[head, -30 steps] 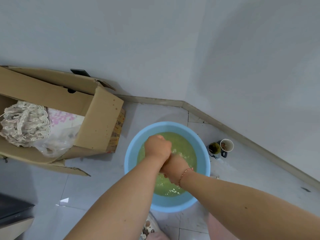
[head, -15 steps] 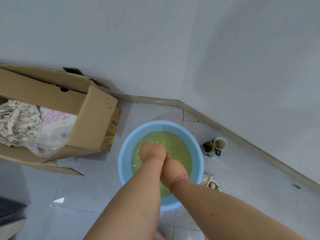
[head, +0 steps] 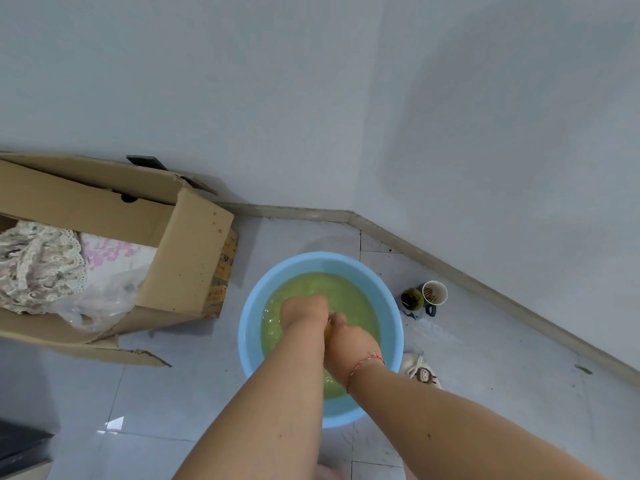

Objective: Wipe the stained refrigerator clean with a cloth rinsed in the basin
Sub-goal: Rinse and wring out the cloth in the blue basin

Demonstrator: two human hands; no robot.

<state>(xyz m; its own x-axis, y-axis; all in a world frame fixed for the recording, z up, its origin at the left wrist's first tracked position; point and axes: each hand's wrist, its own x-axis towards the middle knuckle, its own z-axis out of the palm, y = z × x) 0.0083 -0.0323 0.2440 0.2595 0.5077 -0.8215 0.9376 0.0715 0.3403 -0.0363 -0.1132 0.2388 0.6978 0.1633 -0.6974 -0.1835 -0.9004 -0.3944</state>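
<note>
both hands meet over the blue basin (head: 249, 327): left hand (head: 304, 311) fisted, right hand (head: 349, 341) curled against it, pinching a sliver of yellowish cloth (head: 327, 332) between them, just above greenish water; neither is nearer.

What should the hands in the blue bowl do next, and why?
Probably lift the cloth up and squeeze it out. Both hands, left hand and right hand, are bunched together in the greenish water of the basin, with only a sliver of cloth showing between them.
</note>
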